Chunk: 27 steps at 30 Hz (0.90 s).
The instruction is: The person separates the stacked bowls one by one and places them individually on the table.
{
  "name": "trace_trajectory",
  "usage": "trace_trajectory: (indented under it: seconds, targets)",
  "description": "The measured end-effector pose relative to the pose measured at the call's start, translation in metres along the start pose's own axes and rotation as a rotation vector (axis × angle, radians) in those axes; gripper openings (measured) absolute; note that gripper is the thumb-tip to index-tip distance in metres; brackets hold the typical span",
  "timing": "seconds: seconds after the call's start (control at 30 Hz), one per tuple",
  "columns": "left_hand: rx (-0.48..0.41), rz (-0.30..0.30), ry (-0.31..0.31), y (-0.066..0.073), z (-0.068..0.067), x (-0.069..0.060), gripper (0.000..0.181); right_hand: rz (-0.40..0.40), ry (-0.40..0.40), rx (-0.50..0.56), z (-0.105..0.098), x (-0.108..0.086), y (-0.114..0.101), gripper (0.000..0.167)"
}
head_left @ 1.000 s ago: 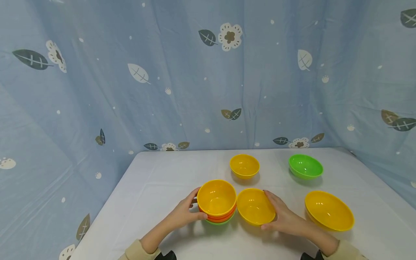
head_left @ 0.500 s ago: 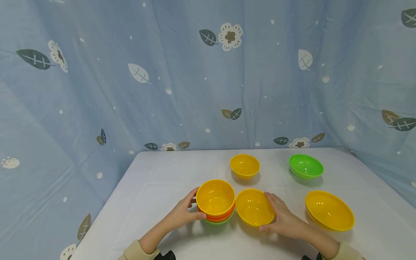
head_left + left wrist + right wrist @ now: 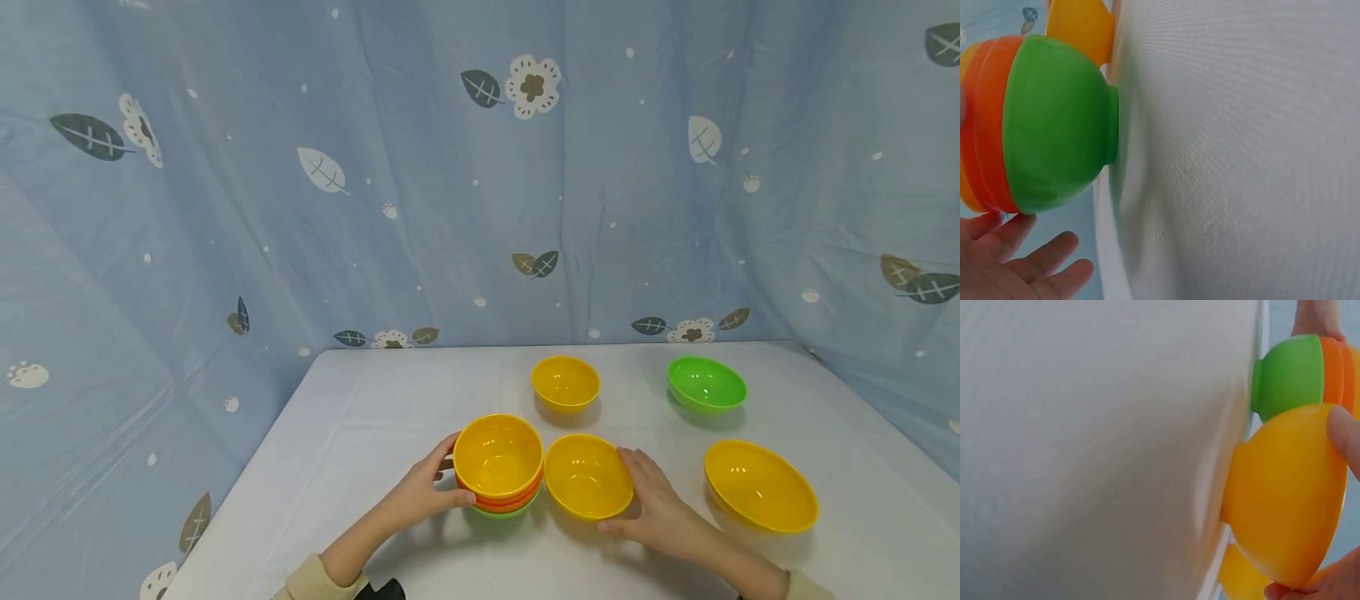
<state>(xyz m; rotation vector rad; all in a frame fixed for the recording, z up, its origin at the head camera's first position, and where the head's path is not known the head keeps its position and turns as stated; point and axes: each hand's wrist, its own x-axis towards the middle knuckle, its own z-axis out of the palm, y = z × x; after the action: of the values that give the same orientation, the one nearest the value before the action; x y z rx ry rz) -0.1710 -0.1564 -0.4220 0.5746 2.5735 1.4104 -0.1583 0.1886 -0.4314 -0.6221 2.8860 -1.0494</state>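
A stack of nested bowls, yellow (image 3: 498,457) over orange (image 3: 510,505) with green (image 3: 1057,125) at the bottom, stands at the table's middle front. My left hand (image 3: 422,493) grips it from the left, thumb near the front and fingers round the far side. Just right of the stack, a single yellow bowl (image 3: 588,477) sits very close to it. My right hand (image 3: 663,515) holds this bowl by its right side; the right wrist view shows the thumb and fingers on opposite edges of the yellow bowl (image 3: 1288,494).
Behind stands a smaller yellow bowl (image 3: 565,385), and a green bowl (image 3: 706,386) is at the back right. A wide yellow bowl (image 3: 760,487) lies right of my right hand. A patterned blue curtain (image 3: 420,167) hangs behind the white table (image 3: 375,400).
The stack and the yellow bowl beside it have shifted very slightly left. My right hand's upper fingers have slid a little down and right along the bowl's rim.
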Motion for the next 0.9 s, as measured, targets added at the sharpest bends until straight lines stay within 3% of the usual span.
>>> trace_trajectory:
  seconds: [0.27, 0.5, 0.7, 0.9]
  targets:
    - [0.013, -0.002, 0.008, 0.0, -0.002, -0.001, 0.083, -0.081, 0.084, 0.03, 0.001, 0.004, -0.008, 0.11]
    - [0.007, -0.01, 0.028, 0.004, -0.004, -0.001, 0.087, -0.054, 0.041, 0.062, -0.003, 0.014, -0.03, 0.106]
    - [-0.007, -0.014, 0.038, 0.011, -0.005, -0.002, 0.091, -0.097, 0.021, 0.09, 0.004, 0.024, -0.049, 0.102]
    - [0.018, 0.03, 0.033, 0.015, -0.005, 0.0, 0.094, -0.136, 0.004, 0.123, 0.012, 0.034, -0.065, 0.099]
